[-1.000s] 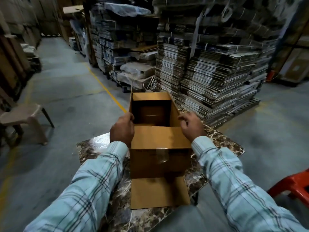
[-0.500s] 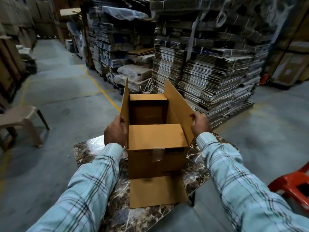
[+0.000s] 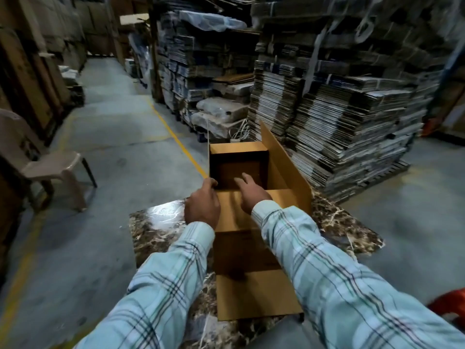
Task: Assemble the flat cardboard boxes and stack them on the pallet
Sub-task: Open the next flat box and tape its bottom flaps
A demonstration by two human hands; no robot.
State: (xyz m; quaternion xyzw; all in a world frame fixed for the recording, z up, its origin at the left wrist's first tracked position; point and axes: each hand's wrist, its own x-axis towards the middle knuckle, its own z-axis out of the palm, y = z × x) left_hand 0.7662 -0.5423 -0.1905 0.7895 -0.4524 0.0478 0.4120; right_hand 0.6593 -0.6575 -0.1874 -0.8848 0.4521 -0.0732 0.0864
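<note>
- Head view: a cardboard box (image 3: 251,205) stands open-topped on a marble-patterned table (image 3: 161,217), directly in front of the person.
- Left hand (image 3: 202,210): fingers curled, pinching the upright left flap at its near edge, as half a second ago.
- Right hand (image 3: 251,195): fingers straight and spread, holding nothing. It has left the right flap it gripped earlier and now reaches over the folded near flap toward the box opening.
- Right flap now stands free, tilted outward.
- Lower front flap lies flat on the table, unchanged.
- Stacks of flat cardboard (image 3: 339,117) sit on a pallet (image 3: 387,172) behind; a plastic chair (image 3: 50,170) stands left.
</note>
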